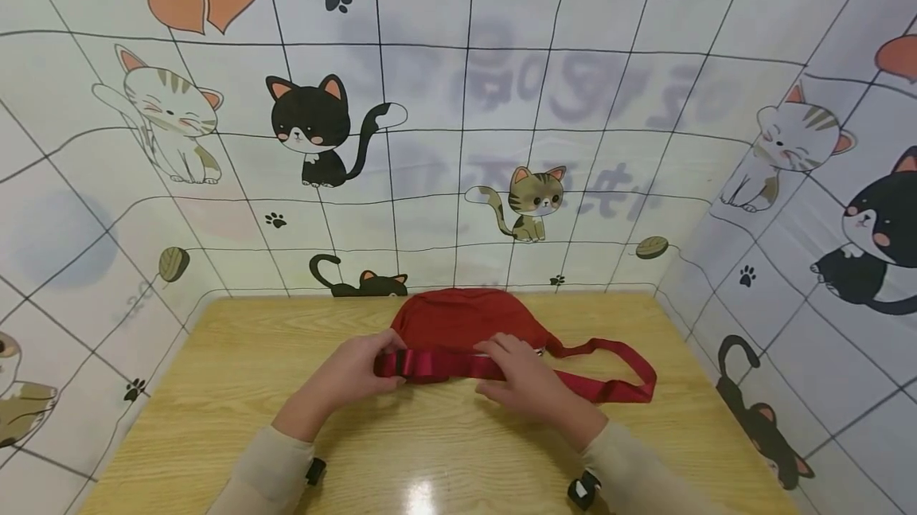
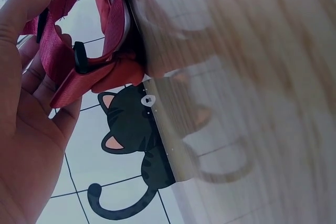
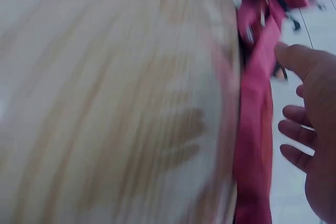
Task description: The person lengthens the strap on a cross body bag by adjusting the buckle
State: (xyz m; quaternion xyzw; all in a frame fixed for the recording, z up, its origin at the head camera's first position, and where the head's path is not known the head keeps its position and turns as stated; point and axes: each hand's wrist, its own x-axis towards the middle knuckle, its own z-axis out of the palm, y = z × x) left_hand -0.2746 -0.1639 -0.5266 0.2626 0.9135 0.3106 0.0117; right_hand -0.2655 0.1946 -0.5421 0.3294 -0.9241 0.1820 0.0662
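No readable text; faint mirrored characters on backdrop cloth (image 1: 501,85) illegible.

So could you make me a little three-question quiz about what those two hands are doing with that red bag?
1. True or false: the red bag lies on the wooden table.
2. What does the left hand hold? A. a cup B. the red strap C. nothing
3. Fill in: the right hand rests on the ___.

Key: 1 true. 2 B. 3 strap.
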